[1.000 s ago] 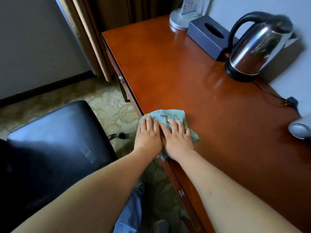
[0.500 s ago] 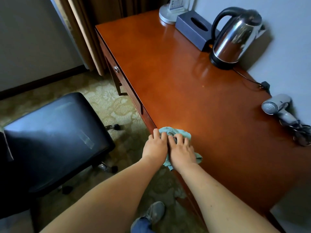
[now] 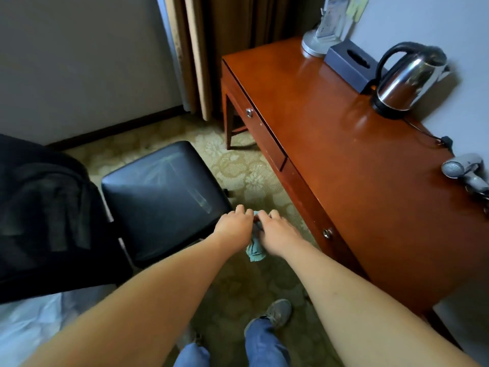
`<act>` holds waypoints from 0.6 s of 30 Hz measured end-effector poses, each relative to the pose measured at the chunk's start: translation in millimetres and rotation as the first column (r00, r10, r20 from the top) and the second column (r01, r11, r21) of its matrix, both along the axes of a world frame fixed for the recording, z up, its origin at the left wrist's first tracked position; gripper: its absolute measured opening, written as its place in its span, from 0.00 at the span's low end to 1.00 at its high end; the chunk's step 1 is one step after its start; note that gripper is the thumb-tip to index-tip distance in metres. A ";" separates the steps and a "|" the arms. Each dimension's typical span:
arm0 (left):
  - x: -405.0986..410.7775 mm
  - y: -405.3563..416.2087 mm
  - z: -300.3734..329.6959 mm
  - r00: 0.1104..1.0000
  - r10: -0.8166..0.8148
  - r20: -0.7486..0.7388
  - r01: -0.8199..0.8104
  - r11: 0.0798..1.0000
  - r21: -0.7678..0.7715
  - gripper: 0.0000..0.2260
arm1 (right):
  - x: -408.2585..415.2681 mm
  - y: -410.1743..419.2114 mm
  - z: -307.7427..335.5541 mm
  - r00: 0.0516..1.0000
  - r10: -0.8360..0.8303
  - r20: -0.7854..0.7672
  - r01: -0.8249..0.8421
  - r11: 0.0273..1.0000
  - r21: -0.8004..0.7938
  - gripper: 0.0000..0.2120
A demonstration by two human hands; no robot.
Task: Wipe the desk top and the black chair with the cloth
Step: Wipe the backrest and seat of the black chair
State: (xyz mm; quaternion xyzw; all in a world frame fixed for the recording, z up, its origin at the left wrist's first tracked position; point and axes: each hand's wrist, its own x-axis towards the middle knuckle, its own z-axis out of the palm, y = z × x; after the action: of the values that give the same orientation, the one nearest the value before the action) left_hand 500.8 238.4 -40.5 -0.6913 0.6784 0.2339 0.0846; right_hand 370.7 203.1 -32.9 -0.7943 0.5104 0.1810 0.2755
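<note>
both hands (image 3: pixel 234 226) (image 3: pixel 277 234) hold the cloth (image 3: pixel 255 250) beside the black chair (image 3: pixel 164 197).

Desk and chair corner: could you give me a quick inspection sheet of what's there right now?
Surface: desk top glossy red-brown wood, no cloth on it.
Job's things: teal cloth held off the desk, above the carpet beside the black chair seat.
Clutter: steel kettle, dark tissue box, hair dryer and a white stand, all along the wall side.
Hands: left hand and right hand both hold the cloth, fingers curled.
Cables: kettle cord runs to a plug by the wall.
Surroundings: patterned carpet, brown curtain, drawer knobs.
</note>
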 end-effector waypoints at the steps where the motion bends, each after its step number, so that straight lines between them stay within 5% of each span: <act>1: 22.3 14.2 14.0 1.000 0.014 0.006 -0.014 1.000 -0.015 0.15 | 21.3 10.6 13.8 1.000 0.025 0.014 -0.025 1.000 -0.017 0.17; 18: 243.8 191.3 152.2 0.925 0.380 -0.017 -0.373 0.898 -0.232 0.10 | 252.0 134.2 156.4 0.945 0.285 0.161 -0.272 0.957 -0.096 0.17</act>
State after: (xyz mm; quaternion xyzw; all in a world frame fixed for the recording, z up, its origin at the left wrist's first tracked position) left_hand 744.6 429.7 111.7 -0.8177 0.5531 0.1557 -0.0336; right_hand 622.7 337.3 123.4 -0.8806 0.3732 0.1297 0.2617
